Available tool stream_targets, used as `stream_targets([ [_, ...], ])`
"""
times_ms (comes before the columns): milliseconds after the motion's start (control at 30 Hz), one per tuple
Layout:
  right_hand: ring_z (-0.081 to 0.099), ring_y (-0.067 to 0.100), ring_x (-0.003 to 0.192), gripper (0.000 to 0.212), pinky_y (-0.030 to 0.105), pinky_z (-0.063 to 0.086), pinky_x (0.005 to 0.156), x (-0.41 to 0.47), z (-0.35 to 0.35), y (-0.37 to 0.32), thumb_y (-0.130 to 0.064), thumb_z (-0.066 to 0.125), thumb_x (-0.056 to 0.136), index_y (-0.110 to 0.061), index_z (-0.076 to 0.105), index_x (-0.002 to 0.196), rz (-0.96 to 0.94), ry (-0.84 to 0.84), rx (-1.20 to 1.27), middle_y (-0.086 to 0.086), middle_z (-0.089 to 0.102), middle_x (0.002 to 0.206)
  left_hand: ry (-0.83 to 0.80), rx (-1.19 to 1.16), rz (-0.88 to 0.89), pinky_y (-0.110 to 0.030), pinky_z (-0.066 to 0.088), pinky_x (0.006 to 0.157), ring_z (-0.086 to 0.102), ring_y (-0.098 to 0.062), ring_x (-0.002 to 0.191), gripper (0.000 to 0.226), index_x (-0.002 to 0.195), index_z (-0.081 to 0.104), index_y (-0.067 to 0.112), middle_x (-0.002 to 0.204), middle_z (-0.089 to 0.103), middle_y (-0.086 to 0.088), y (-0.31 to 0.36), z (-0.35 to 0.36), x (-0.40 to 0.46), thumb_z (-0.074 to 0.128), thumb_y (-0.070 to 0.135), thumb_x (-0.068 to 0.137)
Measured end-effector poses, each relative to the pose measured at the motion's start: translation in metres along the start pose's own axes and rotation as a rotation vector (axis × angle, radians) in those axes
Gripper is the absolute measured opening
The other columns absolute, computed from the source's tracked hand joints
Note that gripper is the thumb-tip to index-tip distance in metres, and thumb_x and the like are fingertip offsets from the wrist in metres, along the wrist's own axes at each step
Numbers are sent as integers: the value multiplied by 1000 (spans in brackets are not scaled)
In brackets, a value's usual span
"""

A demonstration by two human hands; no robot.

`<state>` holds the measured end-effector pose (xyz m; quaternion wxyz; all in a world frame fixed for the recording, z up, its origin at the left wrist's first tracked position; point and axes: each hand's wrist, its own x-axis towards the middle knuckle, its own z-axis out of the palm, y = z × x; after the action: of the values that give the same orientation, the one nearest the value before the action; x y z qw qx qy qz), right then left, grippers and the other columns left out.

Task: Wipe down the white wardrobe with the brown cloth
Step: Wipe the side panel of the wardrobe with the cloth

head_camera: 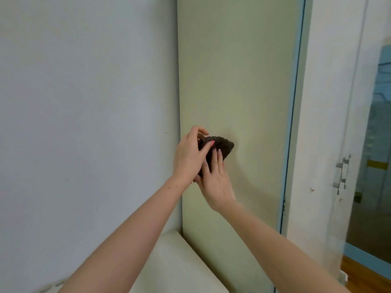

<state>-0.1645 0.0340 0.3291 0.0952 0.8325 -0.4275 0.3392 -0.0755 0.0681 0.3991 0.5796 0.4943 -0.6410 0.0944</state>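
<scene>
- Looking at the tall white wardrobe side panel [237, 81], we see a flat, smooth, matte board with a faint cream-green cast, standing upright between a pale grey painted wall [84, 102] on its left and a light blue edge strip [293, 115] on its right.
- We find the dark brown knitted cloth [222, 145] bunched against that panel at about mid-height, near the panel's left edge.
- The cloth is folded into a rough wedge; its long axis runs on a slant from lower left to upper right, with the rounded, ribbed end pointing up and to the right.
- Its surface looks nubby and coarse, clearly textured against the plain panel.
- Our left hand [189, 157] is curled around the cloth's left end, thumb laid across the front and fingers arched over the top, so it has hold of the cloth.
- Our right hand [214, 178] lies flatter, fingers extended upward over the cloth's lower part and pressing it to the panel; the palm side is hidden.
- Both forearms are bare and reach up from the bottom of the view.
- Below the hands a cream rectangular ledge [186, 261] with a smooth top meets the panel's foot.
- At far right we make out a white door frame [330, 123] with a metal hinge [341, 174].
</scene>
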Motion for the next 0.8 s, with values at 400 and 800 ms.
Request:
stream_targets([
  [400,19,53,141,63,65,22,113,89,-173,14,-29,39,97,3,20,148,-94,890,-44,41,22,148,293,-381,388,-19,49,81,61,1,89,12,97,55,26,91,64,17,165,-24,89,60,22,86],
  [800,8,38,149,64,55,15,120,99,-305,182,-31,46,99,1,20,149,-171,963,148,26,15,157,322,-342,592,-24,44,96,54,2,112,25,117,55,31,116,61,21,286,102,121,47,35,93],
])
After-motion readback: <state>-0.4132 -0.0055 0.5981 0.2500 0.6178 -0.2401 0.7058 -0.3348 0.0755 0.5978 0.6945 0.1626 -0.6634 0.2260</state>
